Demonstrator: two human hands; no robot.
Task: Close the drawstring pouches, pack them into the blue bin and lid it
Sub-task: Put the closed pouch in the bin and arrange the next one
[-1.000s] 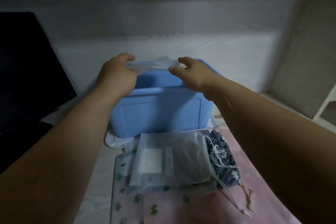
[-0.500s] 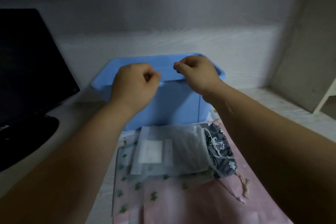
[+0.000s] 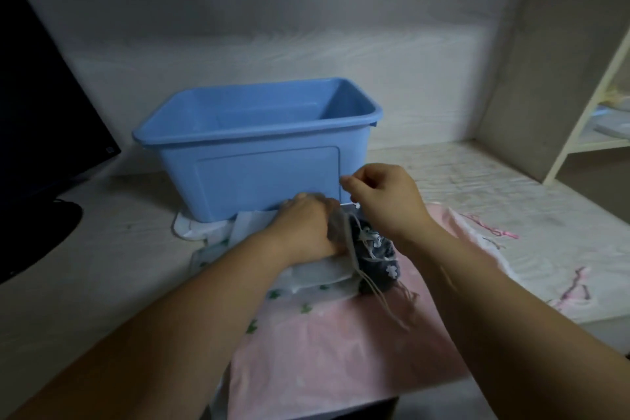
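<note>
The open blue bin (image 3: 238, 174) stands on the desk with no lid on it. In front of it lies a stack of drawstring pouches. On top is a translucent white pouch (image 3: 317, 274), with a dark grey patterned pouch (image 3: 381, 256) beside it. Below them are a white pouch with green clovers (image 3: 283, 297) and a pink pouch (image 3: 324, 351). My left hand (image 3: 306, 225) grips the bunched mouth of the white pouch. My right hand (image 3: 385, 201) pinches its thin white drawstring, stretched taut between the two hands just in front of the bin wall.
A dark monitor (image 3: 41, 112) and its base stand at the left. A pale shelf unit (image 3: 596, 106) stands at the far right. Pink-and-white fabric with pink cords (image 3: 494, 232) lies right of the stack. Something white (image 3: 184, 228) pokes out under the bin's left corner.
Both hands came down from the bin's rim to the pouch stack. The translucent item held over the bin a second ago is out of my hands. They now hold the white pouch and its string.
</note>
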